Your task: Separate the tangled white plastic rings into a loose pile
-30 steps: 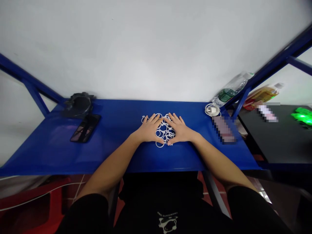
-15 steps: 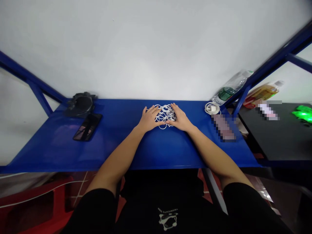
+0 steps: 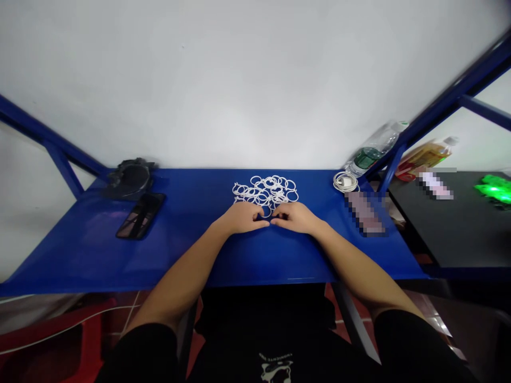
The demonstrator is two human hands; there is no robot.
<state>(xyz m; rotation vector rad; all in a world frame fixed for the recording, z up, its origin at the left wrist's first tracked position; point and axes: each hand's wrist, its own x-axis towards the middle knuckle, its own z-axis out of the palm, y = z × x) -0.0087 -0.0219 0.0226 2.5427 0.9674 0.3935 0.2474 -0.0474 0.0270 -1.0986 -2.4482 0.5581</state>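
A loose heap of thin white rings (image 3: 273, 183), several with small nubs on them, lies on the blue tabletop (image 3: 191, 213). At its near left edge is my left hand (image 3: 244, 217), fingers curled inward and thumb held apart from them. My right hand (image 3: 296, 217) mirrors it at the near right edge, with a gap between the curled fingers and the thumb. One ring at the front of the heap lies between the two hands, close to the fingertips. Neither hand visibly holds anything.
To the left lie a dark phone (image 3: 141, 215) and a crumpled black bag (image 3: 131, 180). On the right are a coiled white cable (image 3: 345, 182), a tilted clear bottle (image 3: 375, 151) and a blurred-out flat item (image 3: 365, 214). Blue metal bars (image 3: 64, 165) flank the tabletop.
Both hands have drawn back toward me from around the heap, and their fingers have curled. The rings, bunched between the hands before, now show spread wider.
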